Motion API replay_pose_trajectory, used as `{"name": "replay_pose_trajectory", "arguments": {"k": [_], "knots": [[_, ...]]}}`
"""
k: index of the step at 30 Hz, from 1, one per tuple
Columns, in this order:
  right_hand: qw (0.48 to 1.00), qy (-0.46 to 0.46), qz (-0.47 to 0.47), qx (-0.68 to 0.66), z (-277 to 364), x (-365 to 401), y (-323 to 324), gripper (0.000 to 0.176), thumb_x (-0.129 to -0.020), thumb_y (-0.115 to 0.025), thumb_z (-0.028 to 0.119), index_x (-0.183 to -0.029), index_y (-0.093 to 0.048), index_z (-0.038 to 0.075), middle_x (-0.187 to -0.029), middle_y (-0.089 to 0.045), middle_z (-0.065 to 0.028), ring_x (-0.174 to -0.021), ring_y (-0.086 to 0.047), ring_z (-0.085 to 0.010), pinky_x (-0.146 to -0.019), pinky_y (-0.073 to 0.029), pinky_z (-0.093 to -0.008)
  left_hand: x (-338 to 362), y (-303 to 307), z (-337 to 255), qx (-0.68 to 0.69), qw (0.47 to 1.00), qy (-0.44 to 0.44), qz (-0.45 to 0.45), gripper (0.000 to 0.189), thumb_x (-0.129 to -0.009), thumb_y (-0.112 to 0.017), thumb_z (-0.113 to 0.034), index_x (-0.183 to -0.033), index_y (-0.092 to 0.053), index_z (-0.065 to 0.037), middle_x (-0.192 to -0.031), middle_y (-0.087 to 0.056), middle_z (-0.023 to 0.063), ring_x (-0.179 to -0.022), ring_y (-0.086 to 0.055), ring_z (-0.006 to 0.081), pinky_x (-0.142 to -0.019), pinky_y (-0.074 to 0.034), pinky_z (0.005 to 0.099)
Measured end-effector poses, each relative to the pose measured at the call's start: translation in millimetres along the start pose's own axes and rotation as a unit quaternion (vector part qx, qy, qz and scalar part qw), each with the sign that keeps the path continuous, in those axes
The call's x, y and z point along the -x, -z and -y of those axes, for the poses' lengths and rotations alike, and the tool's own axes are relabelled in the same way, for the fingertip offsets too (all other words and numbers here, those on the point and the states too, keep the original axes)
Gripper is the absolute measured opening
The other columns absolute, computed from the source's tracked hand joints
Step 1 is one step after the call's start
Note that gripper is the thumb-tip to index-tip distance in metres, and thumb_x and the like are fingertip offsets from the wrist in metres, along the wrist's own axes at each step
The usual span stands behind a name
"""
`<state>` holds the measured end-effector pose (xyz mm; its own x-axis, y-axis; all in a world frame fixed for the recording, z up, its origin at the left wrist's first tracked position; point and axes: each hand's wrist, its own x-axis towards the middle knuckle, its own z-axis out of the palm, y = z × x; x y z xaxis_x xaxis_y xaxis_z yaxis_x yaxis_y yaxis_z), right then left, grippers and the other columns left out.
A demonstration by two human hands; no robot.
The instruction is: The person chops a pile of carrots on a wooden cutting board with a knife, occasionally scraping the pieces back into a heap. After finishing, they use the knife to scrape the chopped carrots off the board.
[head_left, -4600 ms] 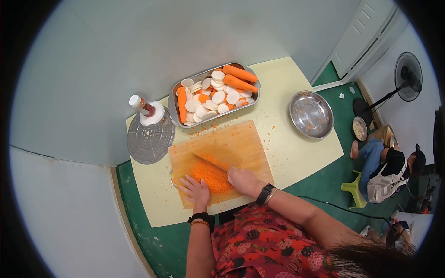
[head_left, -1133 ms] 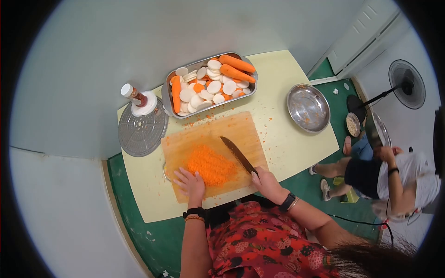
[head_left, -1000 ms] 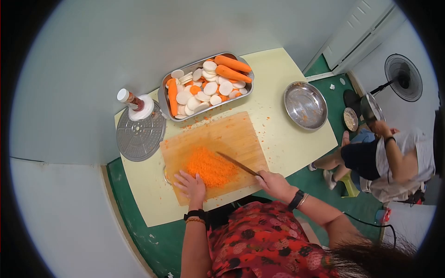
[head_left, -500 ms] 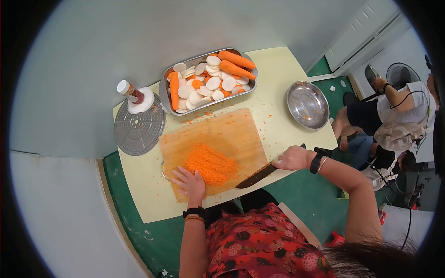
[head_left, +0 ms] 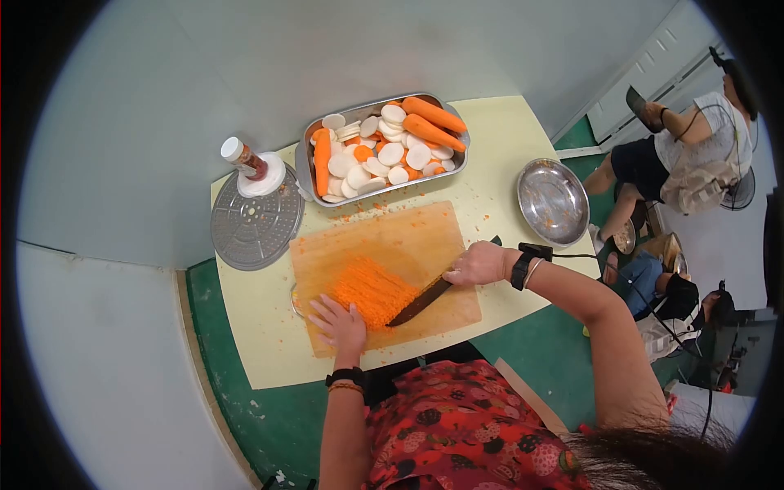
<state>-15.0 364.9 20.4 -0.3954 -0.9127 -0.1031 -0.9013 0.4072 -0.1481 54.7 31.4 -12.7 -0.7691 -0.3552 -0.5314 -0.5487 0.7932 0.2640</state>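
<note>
1. The right hand is seen closed around the handle of a knife, over the right part of a wooden cutting board.
2. The blade is held slanted, with its tip laid against the near right edge of a heap of finely chopped carrot.
3. The left hand is laid flat and open on the board, fingers spread, touching the near side of the heap.
4. The heap is found on the near left part of the board, between the two hands.
5. Behind the board, a metal tray is filled with whole carrots and white slices.
6. A perforated metal disc and a small bottle are placed left of the tray.
7. A round steel bowl is set to the right on the pale worktop.
</note>
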Motion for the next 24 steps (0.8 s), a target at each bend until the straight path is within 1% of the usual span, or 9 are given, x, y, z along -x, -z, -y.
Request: {"name": "replay_pose_trajectory", "arguments": {"k": [4, 7, 10, 13, 16, 17, 20, 21, 24], "knots": [[1.0, -0.011, -0.012, -0.013, -2, 0, 6, 0.022, -0.086, -0.054, 0.014, -0.108, -0.057, 0.014, -0.074, -0.061, -0.0047, -0.064, -0.066, -0.0247, -0.049, -0.051, -0.0365, -2, -3, 2, -0.004, 1.0, -0.002, -0.005, 0.075, -0.1, -0.04, -0.041, -0.155, 0.002, -0.012, -0.161, 0.014, 0.0132, -0.146, 0.013, 0.0429, -0.111, -0.007, 0.0664], [0.999, -0.024, -0.017, -0.024, -5, 4, 2, 0.023, -0.087, -0.055, 0.018, -0.109, -0.059, 0.014, -0.077, -0.063, -0.0056, -0.065, -0.066, -0.0253, -0.051, -0.052, -0.0368, -4, -5, 4, -0.005, 1.0, 0.002, -0.002, 0.076, -0.1, -0.04, -0.042, -0.155, 0.003, -0.012, -0.161, 0.014, 0.0132, -0.146, 0.013, 0.0427, -0.111, -0.007, 0.0665], [0.994, -0.077, 0.012, -0.076, 0, 8, 6, 0.022, -0.09, -0.058, 0.025, -0.109, -0.061, 0.014, -0.08, -0.065, -0.0062, -0.066, -0.066, -0.0261, -0.053, -0.053, -0.0381, -8, -10, 8, -0.012, 1.0, 0.004, -0.007, 0.076, -0.099, -0.04, -0.043, -0.155, 0.004, -0.016, -0.161, 0.015, 0.0103, -0.146, 0.012, 0.0419, -0.11, -0.009, 0.0678], [0.98, -0.13, -0.025, -0.15, 21, 13, 8, 0.02, -0.094, -0.055, 0.031, -0.095, -0.058, 0.011, -0.074, -0.063, -0.0094, -0.066, -0.065, -0.0309, -0.055, -0.053, -0.0416, -7, -8, 7, -0.011, 1.0, -0.001, -0.006, 0.076, -0.099, -0.04, -0.043, -0.155, 0.004, -0.016, -0.161, 0.016, 0.0105, -0.146, 0.012, 0.0424, -0.11, -0.01, 0.0675], [0.942, -0.221, -0.06, -0.244, 50, 12, 12, 0.024, -0.097, -0.051, 0.033, -0.098, -0.059, 0.01, -0.078, -0.065, -0.012, -0.067, -0.065, -0.033, -0.058, -0.053, -0.0436, -8, -10, 8, -0.015, 1.0, 0.002, -0.005, 0.077, -0.099, -0.04, -0.044, -0.155, 0.004, -0.016, -0.161, 0.016, 0.0106, -0.146, 0.012, 0.0426, -0.11, -0.01, 0.0676], [0.923, -0.259, -0.048, -0.282, 62, 8, 22, 0.028, -0.098, -0.049, 0.033, -0.103, -0.06, 0.007, -0.08, -0.065, -0.0153, -0.069, -0.064, -0.036, -0.062, -0.053, -0.0463, -8, -11, 8, -0.015, 1.0, 0.003, -0.005, 0.077, -0.099, -0.04, -0.044, -0.155, 0.004, -0.016, -0.161, 0.016, 0.0106, -0.146, 0.012, 0.0427, -0.11, -0.01, 0.0678], [0.866, -0.345, -0.113, -0.345, 95, -13, 20, 0.029, -0.099, -0.048, 0.031, -0.107, -0.058, 0.005, -0.082, -0.065, -0.0192, -0.072, -0.063, -0.0398, -0.065, -0.052, -0.049, -7, -10, 8, -0.012, 1.0, 0.0, -0.003, 0.077, -0.099, -0.04, -0.043, -0.155, 0.003, -0.015, -0.161, 0.015, 0.0113, -0.146, 0.012, 0.0429, -0.11, -0.01, 0.0678], [0.843, -0.372, -0.135, -0.365, 107, -25, 22, 0.029, -0.099, -0.047, 0.028, -0.109, -0.056, 0.003, -0.084, -0.065, -0.0228, -0.074, -0.063, -0.0426, -0.067, -0.051, -0.0508, -5, -7, 7, -0.01, 1.0, -0.004, -0.004, 0.077, -0.099, -0.04, -0.043, -0.155, 0.003, -0.014, -0.161, 0.015, 0.0119, -0.146, 0.012, 0.043, -0.11, -0.009, 0.0676], [0.8, -0.426, -0.208, -0.368, 139, -66, 25, 0.027, -0.099, -0.047, 0.025, -0.11, -0.054, 0.002, -0.084, -0.065, -0.0241, -0.073, -0.063, -0.0435, -0.065, -0.051, -0.0517, -4, -6, 5, -0.01, 1.0, -0.008, -0.002, 0.077, -0.098, -0.04, -0.043, -0.155, 0.002, -0.012, -0.161, 0.014, 0.0128, -0.146, 0.013, 0.0433, -0.11, -0.009, 0.0674]]}}
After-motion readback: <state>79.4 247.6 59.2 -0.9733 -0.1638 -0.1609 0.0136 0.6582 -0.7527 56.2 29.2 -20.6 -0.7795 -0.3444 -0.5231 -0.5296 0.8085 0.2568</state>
